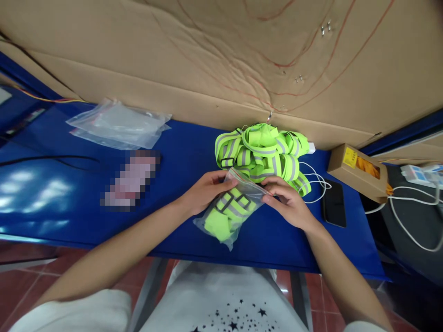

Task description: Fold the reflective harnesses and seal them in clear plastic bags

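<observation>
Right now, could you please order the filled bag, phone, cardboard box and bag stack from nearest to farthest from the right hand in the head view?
1. Filled bag, held by the right hand
2. Phone, to the hand's right
3. Cardboard box, beyond the phone
4. Bag stack, far left

Nine o'clock, pixels deny us a pinkish object (130, 181); three o'clock, the edge clips a white device (413, 174)!

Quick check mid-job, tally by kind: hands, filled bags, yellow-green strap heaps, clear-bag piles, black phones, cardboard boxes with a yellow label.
Hands, left hand and right hand: 2
Filled bag: 1
Strap heap: 1
Clear-bag pile: 1
Black phone: 1
Labelled box: 1
Total: 7
</observation>
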The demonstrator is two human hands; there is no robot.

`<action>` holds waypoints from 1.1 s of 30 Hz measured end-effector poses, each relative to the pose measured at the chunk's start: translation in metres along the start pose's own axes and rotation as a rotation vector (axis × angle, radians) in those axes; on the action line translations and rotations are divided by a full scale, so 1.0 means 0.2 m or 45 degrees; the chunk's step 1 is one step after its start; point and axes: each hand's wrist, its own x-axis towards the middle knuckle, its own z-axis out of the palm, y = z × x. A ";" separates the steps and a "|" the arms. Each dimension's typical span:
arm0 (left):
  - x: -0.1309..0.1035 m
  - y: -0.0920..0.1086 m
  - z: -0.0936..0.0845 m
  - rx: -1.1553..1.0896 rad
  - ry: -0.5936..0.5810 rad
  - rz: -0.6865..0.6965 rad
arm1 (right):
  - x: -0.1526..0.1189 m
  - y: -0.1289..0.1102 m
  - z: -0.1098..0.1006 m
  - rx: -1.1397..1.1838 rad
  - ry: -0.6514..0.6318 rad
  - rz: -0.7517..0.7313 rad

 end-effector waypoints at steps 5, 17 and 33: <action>-0.01 -0.01 0.01 -0.022 0.054 -0.010 | -0.01 0.06 0.03 0.236 0.087 0.277; -0.03 0.00 0.02 0.119 0.090 0.248 | -0.01 0.01 0.06 0.392 0.258 0.410; -0.06 0.01 0.03 0.076 0.094 0.335 | -0.06 -0.07 0.05 0.344 0.301 0.410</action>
